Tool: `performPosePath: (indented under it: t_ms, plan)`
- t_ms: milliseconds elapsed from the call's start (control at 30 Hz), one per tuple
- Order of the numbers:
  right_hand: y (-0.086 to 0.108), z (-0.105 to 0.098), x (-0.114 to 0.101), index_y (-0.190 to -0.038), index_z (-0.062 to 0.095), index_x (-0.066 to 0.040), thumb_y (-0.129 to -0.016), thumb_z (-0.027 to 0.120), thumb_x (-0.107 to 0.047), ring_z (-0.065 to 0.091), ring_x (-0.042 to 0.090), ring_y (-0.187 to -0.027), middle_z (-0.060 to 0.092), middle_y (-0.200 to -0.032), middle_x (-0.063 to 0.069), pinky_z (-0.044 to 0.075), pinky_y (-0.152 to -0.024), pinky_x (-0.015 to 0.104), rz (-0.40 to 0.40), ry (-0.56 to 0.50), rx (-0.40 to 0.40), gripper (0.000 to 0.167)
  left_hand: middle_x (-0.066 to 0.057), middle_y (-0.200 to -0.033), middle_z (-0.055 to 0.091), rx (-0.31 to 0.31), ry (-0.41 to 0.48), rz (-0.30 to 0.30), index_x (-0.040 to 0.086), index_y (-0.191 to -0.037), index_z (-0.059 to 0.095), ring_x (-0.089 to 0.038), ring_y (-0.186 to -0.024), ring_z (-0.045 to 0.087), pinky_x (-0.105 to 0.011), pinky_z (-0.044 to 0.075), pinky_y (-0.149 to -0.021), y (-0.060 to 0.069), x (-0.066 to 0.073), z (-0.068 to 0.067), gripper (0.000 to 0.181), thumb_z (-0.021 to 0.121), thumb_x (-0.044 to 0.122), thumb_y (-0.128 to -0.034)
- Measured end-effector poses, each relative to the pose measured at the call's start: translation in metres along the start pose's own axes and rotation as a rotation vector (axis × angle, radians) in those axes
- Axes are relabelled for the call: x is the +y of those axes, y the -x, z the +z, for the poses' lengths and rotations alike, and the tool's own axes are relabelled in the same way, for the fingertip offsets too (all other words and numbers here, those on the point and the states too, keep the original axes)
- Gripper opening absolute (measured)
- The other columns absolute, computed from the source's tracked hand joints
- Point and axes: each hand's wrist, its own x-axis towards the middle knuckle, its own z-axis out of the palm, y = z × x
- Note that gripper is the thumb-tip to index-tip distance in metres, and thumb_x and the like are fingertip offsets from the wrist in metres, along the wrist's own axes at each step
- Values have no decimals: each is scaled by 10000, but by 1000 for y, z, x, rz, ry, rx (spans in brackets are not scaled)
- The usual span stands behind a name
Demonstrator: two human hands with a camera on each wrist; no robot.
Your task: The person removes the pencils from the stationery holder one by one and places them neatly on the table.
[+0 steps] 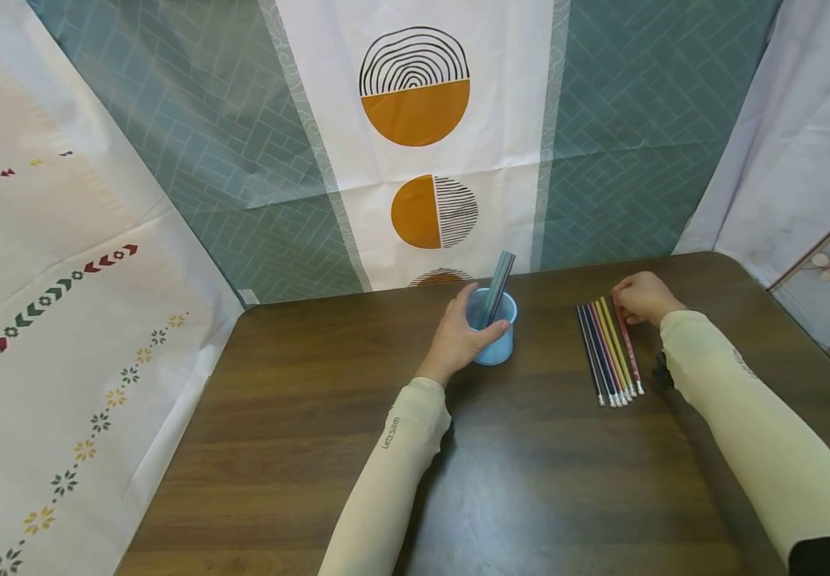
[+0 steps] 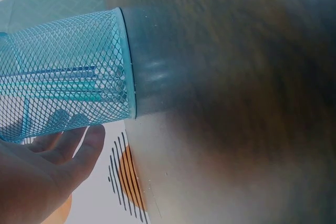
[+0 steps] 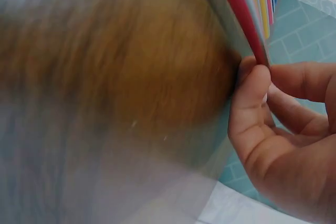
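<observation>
A light blue mesh pencil cup stands upright near the far side of the table, with several blue-green and dark pencils leaning in it. My left hand holds the cup from its left side, thumb and fingers spread around it near the rim. To the right lies a row of several pencils, dark, purple and yellow, their eraser ends toward me. At the row's right edge is a red patterned pencil. Thumb and fingertips of my right hand pinch its far end.
The brown wooden table ends just beyond the cup and pencils. Behind it hangs a green and white cloth with orange half-circles. White patterned cloths hang at the left and the right.
</observation>
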Motion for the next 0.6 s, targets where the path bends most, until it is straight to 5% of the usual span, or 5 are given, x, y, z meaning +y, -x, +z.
performPosePath:
  t_ms: [400, 600]
  plan:
    - [-4, 13, -8, -1128, 603, 206, -892, 502, -43, 586, 201, -628, 631, -874, 225, 550, -553, 322, -37, 154, 96, 358, -77, -1463, 429, -2, 1, -9, 285, -1574, 328, -311, -1222, 476, -593, 444, -971, -1, 0, 0, 909, 778, 547, -829]
    - [-5, 16, -8, -1113, 607, 193, -917, 547, -60, 617, 287, -727, 623, -951, 280, 576, -586, 353, -18, 153, 111, 326, -69, -1460, 432, 3, -1, -9, 314, -1566, 336, -300, -1221, 475, -590, 444, -972, 0, 0, 1, 899, 780, 555, -823]
